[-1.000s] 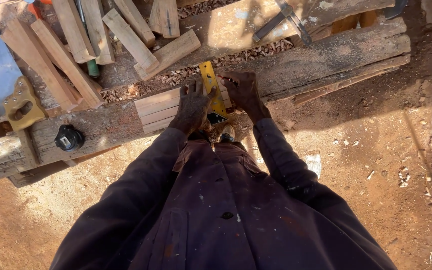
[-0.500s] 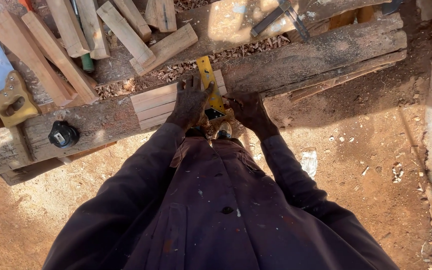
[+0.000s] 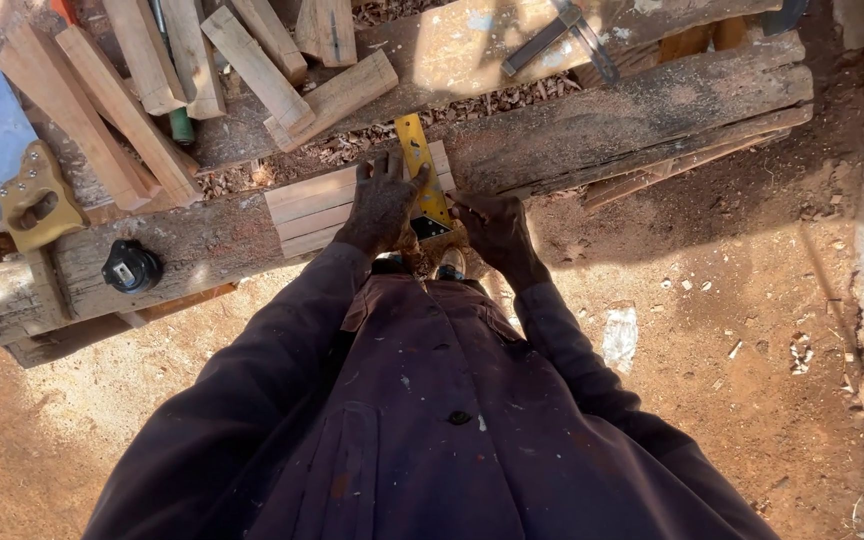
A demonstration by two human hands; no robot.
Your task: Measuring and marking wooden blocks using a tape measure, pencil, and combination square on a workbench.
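My left hand (image 3: 381, 205) presses flat on a yellow try square (image 3: 418, 160) that lies across a row of pale wooden slats (image 3: 307, 205) on a rough, weathered workbench beam (image 3: 602, 125). The square's dark stock (image 3: 430, 228) sits at the slats' near edge. My right hand (image 3: 492, 225) is closed just right of the square at the near edge of the slats. It seems to pinch a small marking tool against the blade, though the tool is barely visible.
Several cut wooden blocks (image 3: 132, 110) lie piled at the back left. A handsaw with a blue blade and yellow handle (image 3: 27, 195) rests at the far left. A black round tape measure (image 3: 131, 267) sits on the beam. A metal tool (image 3: 562, 35) lies at the back. Reddish dirt ground (image 3: 752, 330) spreads below.
My right hand drew from the far side of the slats toward their near edge along the square's blade. My left hand stayed pressed on the square.
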